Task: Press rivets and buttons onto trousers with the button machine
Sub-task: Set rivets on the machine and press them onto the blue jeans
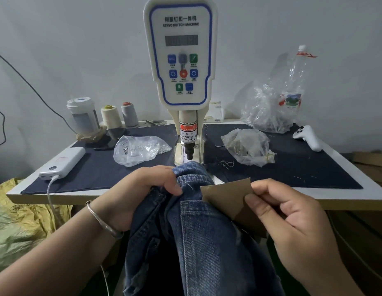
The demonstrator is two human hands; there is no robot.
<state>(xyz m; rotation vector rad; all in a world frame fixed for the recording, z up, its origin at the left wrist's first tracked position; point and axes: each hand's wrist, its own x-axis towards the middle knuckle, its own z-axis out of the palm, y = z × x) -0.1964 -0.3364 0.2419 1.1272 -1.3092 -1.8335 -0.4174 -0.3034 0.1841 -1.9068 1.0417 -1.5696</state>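
Note:
Blue denim trousers (194,238) hang off the table's front edge, their top bunched just below the punch of the white button machine (179,60). My left hand (143,189), a silver bangle on its wrist, grips the bunched denim at the waistband. My right hand (292,218) pinches a brown card tag (226,195) that lies against the trousers' right side. The machine's black punch tip (189,153) stands a little above the denim, and no fabric lies under it.
On the dark cloth over the table (367,195) lie a clear bag of metal parts (138,149), a second bag (247,146), a crumpled bag with a plastic bottle (290,90), a white controller (307,134), a power bank (64,163), two thread cones (119,116) and a cup (83,114).

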